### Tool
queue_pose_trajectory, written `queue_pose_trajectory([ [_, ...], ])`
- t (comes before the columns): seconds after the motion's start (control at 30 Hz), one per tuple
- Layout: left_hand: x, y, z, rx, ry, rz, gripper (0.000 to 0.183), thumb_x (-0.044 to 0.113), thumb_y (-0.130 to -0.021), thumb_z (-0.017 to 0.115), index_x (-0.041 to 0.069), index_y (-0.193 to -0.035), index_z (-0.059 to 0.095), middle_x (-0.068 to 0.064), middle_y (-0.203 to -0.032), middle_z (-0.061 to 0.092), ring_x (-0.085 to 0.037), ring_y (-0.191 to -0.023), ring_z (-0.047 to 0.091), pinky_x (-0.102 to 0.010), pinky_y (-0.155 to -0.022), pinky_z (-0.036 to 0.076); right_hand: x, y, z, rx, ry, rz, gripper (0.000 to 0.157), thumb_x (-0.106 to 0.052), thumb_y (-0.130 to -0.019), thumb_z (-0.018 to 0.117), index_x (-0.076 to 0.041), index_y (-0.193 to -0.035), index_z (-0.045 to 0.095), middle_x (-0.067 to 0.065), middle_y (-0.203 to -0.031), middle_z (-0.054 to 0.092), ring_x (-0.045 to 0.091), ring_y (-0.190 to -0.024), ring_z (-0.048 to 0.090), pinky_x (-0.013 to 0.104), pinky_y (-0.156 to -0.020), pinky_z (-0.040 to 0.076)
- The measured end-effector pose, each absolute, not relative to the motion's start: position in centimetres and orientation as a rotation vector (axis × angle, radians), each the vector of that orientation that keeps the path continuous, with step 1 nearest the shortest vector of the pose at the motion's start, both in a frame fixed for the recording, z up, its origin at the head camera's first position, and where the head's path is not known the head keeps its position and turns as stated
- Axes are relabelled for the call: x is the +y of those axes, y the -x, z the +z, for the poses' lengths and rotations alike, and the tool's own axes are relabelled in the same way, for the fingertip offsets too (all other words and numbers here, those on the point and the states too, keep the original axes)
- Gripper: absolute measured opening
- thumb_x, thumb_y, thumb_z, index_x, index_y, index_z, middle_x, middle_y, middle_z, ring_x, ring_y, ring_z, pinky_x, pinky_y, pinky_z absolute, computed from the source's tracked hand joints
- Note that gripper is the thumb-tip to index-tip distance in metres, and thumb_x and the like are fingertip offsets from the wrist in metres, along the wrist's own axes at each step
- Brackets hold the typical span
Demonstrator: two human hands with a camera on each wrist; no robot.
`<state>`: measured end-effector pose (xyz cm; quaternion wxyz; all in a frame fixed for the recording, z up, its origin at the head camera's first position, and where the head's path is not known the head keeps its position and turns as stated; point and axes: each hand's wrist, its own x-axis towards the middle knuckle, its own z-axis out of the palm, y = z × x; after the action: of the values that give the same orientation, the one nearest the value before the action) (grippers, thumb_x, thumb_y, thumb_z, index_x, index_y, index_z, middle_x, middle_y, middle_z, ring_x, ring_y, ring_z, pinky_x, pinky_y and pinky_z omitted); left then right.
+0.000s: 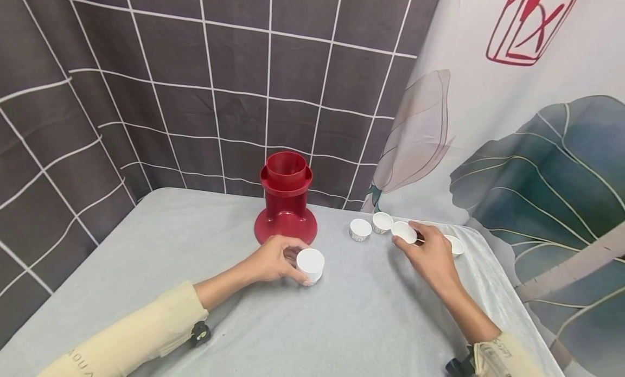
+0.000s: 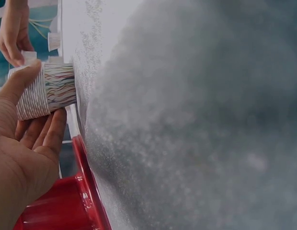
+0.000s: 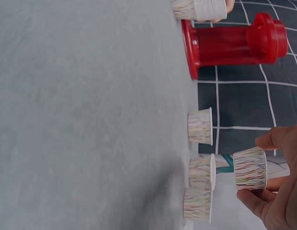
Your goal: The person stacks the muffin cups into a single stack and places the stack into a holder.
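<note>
My left hand [image 1: 274, 259] grips a stack of nested white paper baking cups [image 1: 310, 262] between thumb and fingers. The left wrist view shows wavy coloured lines on the lowest cup [image 2: 61, 85] and many tight rims above it. My right hand [image 1: 433, 256] pinches a single paper baking cup [image 3: 250, 168] by its sides, raised off the table with its mouth up. Around it stand three more such cups: one to the left [image 1: 360, 230], one behind [image 1: 382, 223], and one to the right [image 1: 455, 245], partly hidden by the hand.
Behind the left hand stands a red plastic holder [image 1: 286, 214] with a round base and an open cylinder on top. A pale grey cloth [image 1: 195, 323] covers the table. Dark gridded fabric [image 1: 234, 95] and a leaf-patterned curtain [image 1: 537, 165] hang behind it.
</note>
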<state>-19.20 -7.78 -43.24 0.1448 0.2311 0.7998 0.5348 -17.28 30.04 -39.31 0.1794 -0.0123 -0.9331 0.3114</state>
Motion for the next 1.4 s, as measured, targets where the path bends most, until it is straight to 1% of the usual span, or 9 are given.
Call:
queue_pose_trajectory([
  [0.17,-7.7,19.2,-43.2,2.315,-0.658,1.531,0.054,0.014,-0.078,0.104,0.010,-0.128,0.082,-0.005,-0.116,0.082,-0.017,-0.103,0.081,-0.030,-0.093,0.069,29.2,17.4,-39.4,-2.639,0.009,0.914,0.061,-0.029,-0.097,0.085,0.006,-0.145,0.071,0.031,-0.138,0.075,0.043,-0.123,0.079,0.055,-0.105,0.064],
  [0.27,-7.7,19.2,-43.2,2.312,-0.664,1.532,0.054,0.014,-0.078,0.104,0.010,-0.128,0.082,-0.006,-0.117,0.082,-0.017,-0.103,0.081,-0.031,-0.093,0.069,28.8,17.5,-39.3,-2.639,-0.006,0.924,0.060,-0.028,-0.097,0.085,0.006,-0.144,0.071,0.030,-0.138,0.076,0.042,-0.123,0.079,0.057,-0.106,0.063],
  [0.53,-7.7,19.1,-43.2,2.297,-0.664,1.546,0.053,0.012,-0.078,0.104,0.009,-0.127,0.082,-0.007,-0.117,0.083,-0.018,-0.104,0.082,-0.032,-0.094,0.069,27.7,17.8,-39.3,-2.663,-0.018,0.948,0.060,-0.028,-0.097,0.084,0.004,-0.146,0.071,0.029,-0.139,0.076,0.040,-0.124,0.079,0.054,-0.107,0.064],
  [0.87,-7.8,19.1,-43.1,2.302,-0.678,1.542,0.054,0.012,-0.079,0.103,0.006,-0.127,0.081,-0.009,-0.117,0.083,-0.018,-0.104,0.082,-0.032,-0.094,0.069,25.9,17.9,-39.2,-2.654,-0.048,1.015,0.061,-0.026,-0.096,0.085,0.005,-0.146,0.071,0.030,-0.141,0.074,0.041,-0.125,0.078,0.051,-0.107,0.065],
  [1.27,-7.8,19.1,-43.2,2.306,-0.678,1.543,0.054,0.013,-0.078,0.104,0.007,-0.127,0.082,-0.009,-0.117,0.082,-0.018,-0.104,0.082,-0.032,-0.094,0.069,24.7,17.6,-39.3,-2.662,-0.080,1.092,0.060,-0.022,-0.097,0.086,0.006,-0.148,0.069,0.029,-0.142,0.073,0.041,-0.127,0.077,0.050,-0.109,0.064],
  [1.4,-7.8,19.1,-43.1,2.313,-0.664,1.536,0.054,0.014,-0.078,0.104,0.009,-0.127,0.082,-0.007,-0.117,0.082,-0.018,-0.104,0.082,-0.033,-0.094,0.069,24.4,17.5,-39.5,-2.654,-0.092,1.112,0.059,-0.020,-0.097,0.087,0.006,-0.147,0.070,0.028,-0.140,0.073,0.040,-0.126,0.077,0.049,-0.109,0.064],
])
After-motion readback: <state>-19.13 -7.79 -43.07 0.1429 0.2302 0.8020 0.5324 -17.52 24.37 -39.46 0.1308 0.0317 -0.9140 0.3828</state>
